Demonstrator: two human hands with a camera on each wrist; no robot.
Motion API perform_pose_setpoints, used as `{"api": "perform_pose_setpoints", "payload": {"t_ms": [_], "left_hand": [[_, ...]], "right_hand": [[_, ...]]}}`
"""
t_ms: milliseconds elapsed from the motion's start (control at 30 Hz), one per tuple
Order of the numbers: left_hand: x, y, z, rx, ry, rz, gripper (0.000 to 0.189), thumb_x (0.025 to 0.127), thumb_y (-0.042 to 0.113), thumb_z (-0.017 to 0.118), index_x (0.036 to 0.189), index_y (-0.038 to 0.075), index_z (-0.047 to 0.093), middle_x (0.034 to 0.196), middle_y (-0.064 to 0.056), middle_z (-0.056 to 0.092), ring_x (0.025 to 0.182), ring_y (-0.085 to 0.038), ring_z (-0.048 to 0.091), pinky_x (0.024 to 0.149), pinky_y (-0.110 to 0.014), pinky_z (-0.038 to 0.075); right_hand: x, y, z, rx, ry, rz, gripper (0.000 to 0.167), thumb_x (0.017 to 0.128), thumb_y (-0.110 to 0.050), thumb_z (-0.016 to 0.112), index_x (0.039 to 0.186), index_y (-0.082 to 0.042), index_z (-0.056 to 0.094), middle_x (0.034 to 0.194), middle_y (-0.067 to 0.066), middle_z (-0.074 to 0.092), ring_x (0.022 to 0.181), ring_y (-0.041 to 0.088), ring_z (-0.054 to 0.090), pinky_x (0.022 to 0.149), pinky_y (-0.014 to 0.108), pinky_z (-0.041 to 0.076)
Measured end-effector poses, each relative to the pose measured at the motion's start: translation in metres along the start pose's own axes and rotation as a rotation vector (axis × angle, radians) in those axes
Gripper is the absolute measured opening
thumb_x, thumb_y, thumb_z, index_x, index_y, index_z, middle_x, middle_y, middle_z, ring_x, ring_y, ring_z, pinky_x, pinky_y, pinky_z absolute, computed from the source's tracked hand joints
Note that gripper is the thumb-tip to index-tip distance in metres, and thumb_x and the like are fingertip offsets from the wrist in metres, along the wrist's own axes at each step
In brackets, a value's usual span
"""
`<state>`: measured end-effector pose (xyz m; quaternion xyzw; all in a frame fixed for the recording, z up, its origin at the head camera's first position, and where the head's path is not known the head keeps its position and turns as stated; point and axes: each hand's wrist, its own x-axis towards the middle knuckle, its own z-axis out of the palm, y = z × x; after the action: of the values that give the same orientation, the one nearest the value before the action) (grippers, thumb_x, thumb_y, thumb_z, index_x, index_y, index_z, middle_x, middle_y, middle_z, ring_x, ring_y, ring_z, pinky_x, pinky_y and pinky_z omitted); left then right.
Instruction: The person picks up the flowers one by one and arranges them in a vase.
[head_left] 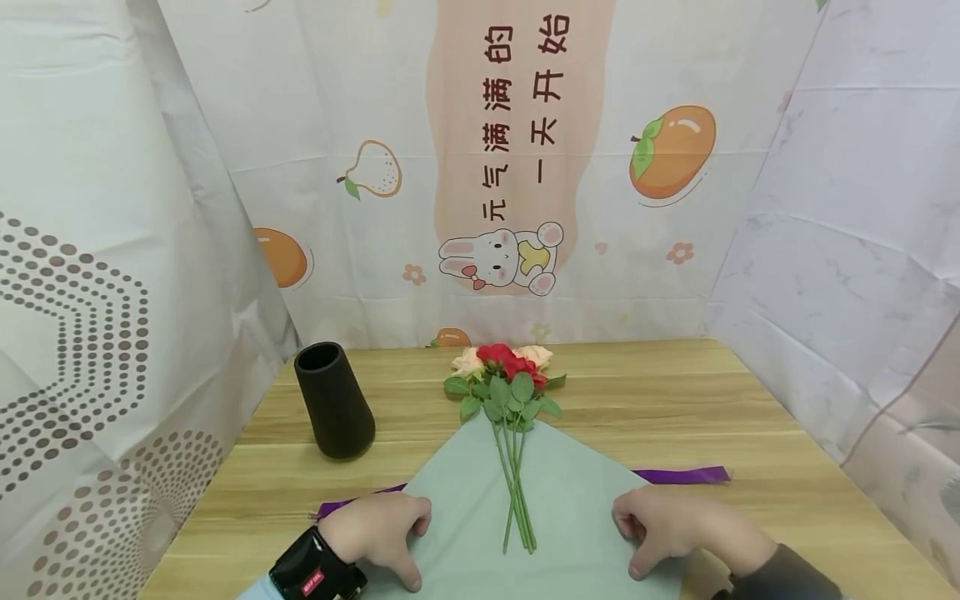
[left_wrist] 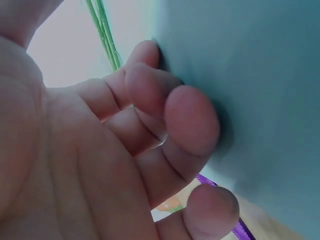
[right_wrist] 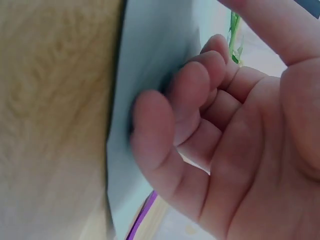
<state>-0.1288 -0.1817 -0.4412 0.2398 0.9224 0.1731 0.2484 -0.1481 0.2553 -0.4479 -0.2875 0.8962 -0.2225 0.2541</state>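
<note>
A pale green sheet of wrapping paper (head_left: 570, 525) lies on the table with one corner pointing away. On it rests a bunch of flowers, red and cream blooms (head_left: 504, 363) at the far end and thin green stems (head_left: 516, 492) toward me. My left hand (head_left: 382, 532) is on the paper's left side, fingertips (left_wrist: 192, 120) bent against the sheet, palm empty. Over at the right side, my right hand (head_left: 667, 527) touches the paper near its edge with bent fingertips (right_wrist: 152, 125), also holding nothing. A purple ribbon (head_left: 682, 476) runs under the paper, its ends showing both sides.
A black vase (head_left: 334, 402) stands at the left of the wooden table (head_left: 637, 383). Behind the table hangs a printed cloth (head_left: 360, 100) with fruit, a rabbit and lettering. More cloth (head_left: 847, 250) hangs along the right side, and a dotted sheet (head_left: 82, 317) along the left.
</note>
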Motion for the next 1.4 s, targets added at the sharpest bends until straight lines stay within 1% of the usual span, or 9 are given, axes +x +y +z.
{"api": "perform_pose_setpoints", "payload": {"t_ms": [200,433,767,900,1033,1100,1167,1300,1400], "left_hand": [[-0.001,0.000,0.002,-0.034,0.010,-0.003,0.046,0.064,0.035,0.094,0.087,0.025,0.055,0.073,0.011,0.042,0.064,-0.008,0.047,0.055,-0.026,0.035],[0.003,-0.003,-0.001,-0.065,-0.016,-0.017,0.046,0.066,0.035,0.094,0.089,0.025,0.055,0.074,0.009,0.043,0.067,-0.009,0.049,0.057,-0.027,0.035],[0.005,-0.010,0.000,-0.074,-0.011,-0.008,0.044,0.069,0.037,0.092,0.090,0.026,0.055,0.075,0.009,0.044,0.067,-0.010,0.047,0.057,-0.027,0.035],[0.003,-0.012,0.001,-0.122,0.021,0.014,0.034,0.078,0.039,0.086,0.091,0.023,0.058,0.074,0.008,0.046,0.063,-0.009,0.047,0.056,-0.026,0.035],[0.003,-0.012,-0.003,-0.159,0.046,0.028,0.029,0.086,0.041,0.079,0.094,0.020,0.061,0.075,0.007,0.051,0.064,-0.009,0.048,0.057,-0.026,0.037],[0.003,-0.013,-0.004,-0.144,0.066,0.051,0.029,0.087,0.041,0.078,0.096,0.019,0.062,0.078,0.007,0.051,0.068,-0.008,0.049,0.059,-0.026,0.039],[0.004,-0.013,-0.005,-0.121,0.097,0.077,0.030,0.087,0.043,0.078,0.098,0.019,0.063,0.085,0.007,0.053,0.073,-0.008,0.049,0.063,-0.027,0.041],[0.006,-0.005,-0.003,-0.019,0.173,0.112,0.038,0.087,0.049,0.077,0.109,0.020,0.066,0.108,0.007,0.057,0.094,-0.009,0.055,0.080,-0.033,0.050],[0.007,0.005,0.000,0.065,0.192,0.128,0.048,0.086,0.052,0.077,0.121,0.020,0.066,0.129,0.000,0.058,0.117,-0.020,0.057,0.096,-0.044,0.050]], "right_hand": [[0.000,0.003,0.001,0.055,0.005,-0.024,0.034,0.068,-0.024,0.088,0.081,-0.017,0.058,0.072,-0.010,0.050,0.065,0.005,0.046,0.058,0.023,0.036],[0.001,0.005,0.001,0.116,0.002,-0.028,0.035,0.068,-0.021,0.089,0.083,-0.014,0.058,0.071,-0.009,0.049,0.064,0.005,0.046,0.058,0.022,0.035],[0.001,0.004,-0.002,0.106,-0.016,-0.005,0.034,0.073,-0.025,0.089,0.086,-0.017,0.059,0.071,-0.009,0.050,0.060,0.007,0.049,0.052,0.023,0.038],[-0.001,0.007,-0.006,0.126,-0.018,-0.049,0.031,0.078,-0.030,0.087,0.089,-0.018,0.060,0.073,-0.010,0.052,0.064,0.005,0.050,0.055,0.023,0.040],[-0.001,0.006,-0.013,0.130,0.036,-0.175,0.028,0.082,-0.031,0.085,0.095,-0.018,0.063,0.075,-0.011,0.055,0.067,0.002,0.051,0.058,0.023,0.044],[-0.001,0.004,-0.016,0.088,0.087,-0.232,0.030,0.084,-0.034,0.084,0.102,-0.019,0.065,0.084,-0.010,0.059,0.073,0.003,0.053,0.062,0.024,0.047],[-0.001,-0.001,-0.019,0.032,0.134,-0.252,0.036,0.085,-0.038,0.083,0.111,-0.019,0.067,0.097,-0.009,0.062,0.083,0.007,0.058,0.069,0.028,0.051],[-0.001,-0.013,-0.018,-0.100,0.198,-0.211,0.056,0.082,-0.047,0.083,0.126,-0.018,0.064,0.128,0.000,0.058,0.111,0.023,0.059,0.089,0.041,0.053],[0.000,-0.020,-0.011,-0.157,0.185,-0.161,0.071,0.078,-0.052,0.084,0.135,-0.016,0.061,0.144,0.013,0.050,0.127,0.036,0.053,0.099,0.053,0.048]]}}
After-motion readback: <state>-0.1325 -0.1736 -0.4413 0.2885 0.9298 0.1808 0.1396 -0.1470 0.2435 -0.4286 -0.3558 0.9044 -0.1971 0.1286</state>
